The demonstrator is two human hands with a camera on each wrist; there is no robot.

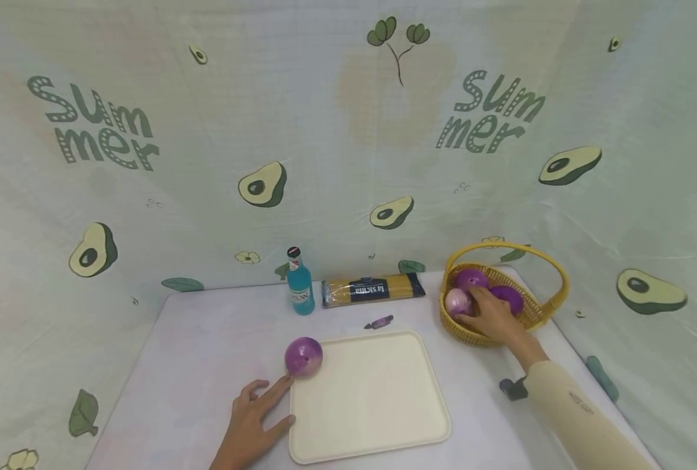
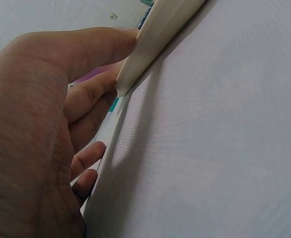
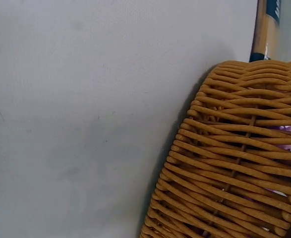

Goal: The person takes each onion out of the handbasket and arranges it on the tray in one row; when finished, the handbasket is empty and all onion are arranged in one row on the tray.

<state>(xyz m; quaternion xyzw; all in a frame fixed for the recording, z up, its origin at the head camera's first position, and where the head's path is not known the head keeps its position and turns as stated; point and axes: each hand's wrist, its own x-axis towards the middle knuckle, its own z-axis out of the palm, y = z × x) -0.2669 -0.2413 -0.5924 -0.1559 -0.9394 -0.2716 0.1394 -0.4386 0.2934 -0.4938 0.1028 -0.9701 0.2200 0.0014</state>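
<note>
My right hand (image 1: 494, 314) reaches into a yellow wicker basket (image 1: 472, 336), thumb and fingers curled around a pale purple onion (image 1: 457, 302). Two darker purple onions, one behind the hand (image 1: 472, 279) and one beside it (image 1: 510, 299), lie in the same basket. At the upper left corner of a cream tray (image 1: 369, 398) rests another purple onion (image 1: 304, 357). My left hand (image 1: 248, 418) is at the tray's left edge, its thumb and index finger extended and touching the rim. The left wrist view shows the thumb (image 2: 100, 47) against the tray's side. In the right wrist view, the basket wall hides the right hand.
Behind the tray stands a blue bottle (image 1: 300, 284) with a dark cap. A pack of spaghetti (image 1: 372, 290) lies to its right, near the back edge of the table. A small purple wrapped candy (image 1: 379, 322) is in front of the pack. The basket's tall handle (image 1: 515, 247) arches over it.
</note>
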